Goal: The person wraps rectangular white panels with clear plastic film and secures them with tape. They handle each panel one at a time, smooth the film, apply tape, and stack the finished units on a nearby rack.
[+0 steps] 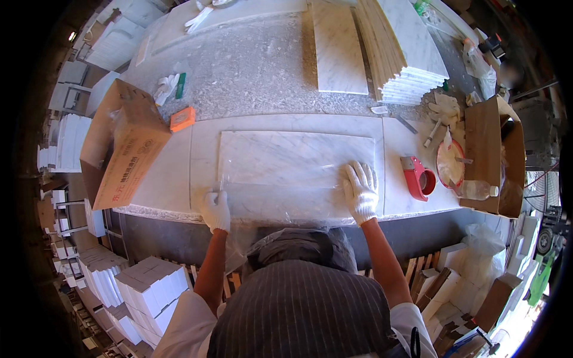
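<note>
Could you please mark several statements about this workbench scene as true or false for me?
1. The right hand is spread over the right end of the veined slab. True.
2. The left hand is bare. False: the left hand wears a white glove.
3. The red tape dispenser stands left of the slab. False: the red tape dispenser is right of it.
4. An orange box lies near the left-hand carton. True.

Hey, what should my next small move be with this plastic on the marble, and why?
Probably draw the clear film taut with your left hand: that hand is curled at the film's left side, your right hand lies spread near the right end of the marble panel, and the film looks wrinkled.
</note>
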`<state>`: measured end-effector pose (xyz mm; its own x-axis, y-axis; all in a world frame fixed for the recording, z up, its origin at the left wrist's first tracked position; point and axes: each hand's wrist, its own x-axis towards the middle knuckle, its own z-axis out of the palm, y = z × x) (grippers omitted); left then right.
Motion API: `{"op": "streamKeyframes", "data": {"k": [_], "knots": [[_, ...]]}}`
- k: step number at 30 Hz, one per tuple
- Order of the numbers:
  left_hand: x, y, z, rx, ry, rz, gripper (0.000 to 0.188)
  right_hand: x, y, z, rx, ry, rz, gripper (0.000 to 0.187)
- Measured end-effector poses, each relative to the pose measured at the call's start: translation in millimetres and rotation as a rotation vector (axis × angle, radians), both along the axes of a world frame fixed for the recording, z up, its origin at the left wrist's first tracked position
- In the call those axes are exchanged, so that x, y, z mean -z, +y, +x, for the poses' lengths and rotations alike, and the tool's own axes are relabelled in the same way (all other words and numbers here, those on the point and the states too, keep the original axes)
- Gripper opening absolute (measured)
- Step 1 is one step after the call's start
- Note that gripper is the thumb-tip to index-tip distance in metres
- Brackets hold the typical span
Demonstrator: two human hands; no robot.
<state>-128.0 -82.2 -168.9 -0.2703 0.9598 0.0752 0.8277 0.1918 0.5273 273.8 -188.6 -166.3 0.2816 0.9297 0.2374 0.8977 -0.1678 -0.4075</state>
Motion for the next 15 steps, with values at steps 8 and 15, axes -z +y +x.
{"op": "streamKeyframes", "data": {"k": [8,15], "knots": [[-52.2,3.7,71.8,0.35,0.292,-0.004,0.044,-1.5,-1.4,1.3,0.0,-0.002,0.01,0.04],[-29.7,34.8,107.1,1.08,0.41,0.08,0.05,-10.6,-1.2,-6.3,0.049,0.033,-0.128,0.045]]}}
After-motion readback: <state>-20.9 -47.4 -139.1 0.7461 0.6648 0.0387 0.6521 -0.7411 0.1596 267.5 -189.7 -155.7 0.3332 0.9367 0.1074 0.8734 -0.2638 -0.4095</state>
